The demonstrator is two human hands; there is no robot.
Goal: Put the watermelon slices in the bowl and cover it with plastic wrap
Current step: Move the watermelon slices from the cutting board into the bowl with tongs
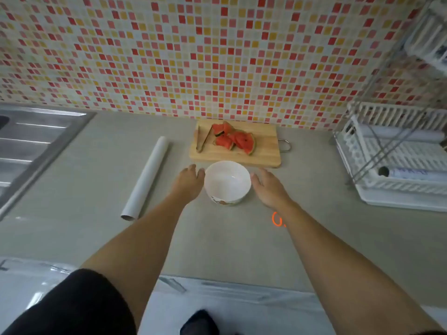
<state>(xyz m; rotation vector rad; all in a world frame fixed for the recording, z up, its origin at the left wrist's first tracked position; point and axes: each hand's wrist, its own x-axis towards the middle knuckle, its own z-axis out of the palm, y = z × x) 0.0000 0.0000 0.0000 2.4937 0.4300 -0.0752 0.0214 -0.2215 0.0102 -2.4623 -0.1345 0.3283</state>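
Observation:
An empty white bowl (227,181) stands on the grey counter, just in front of a wooden cutting board (263,153). Several red watermelon slices (235,139) lie on the board, with metal tongs (202,139) to their left. A white roll of plastic wrap (146,177) lies on the counter left of the bowl. My left hand (187,182) is beside the bowl's left wall, its fingers relaxed and close to the rim. My right hand (268,186) is flat beside the bowl's right wall. Neither hand holds anything.
A steel sink and drainboard (31,141) fill the left side. A white dish rack (396,163) with rolls in it stands at the right. A tiled wall (217,56) backs the counter. The counter's front edge (217,279) runs under my forearms.

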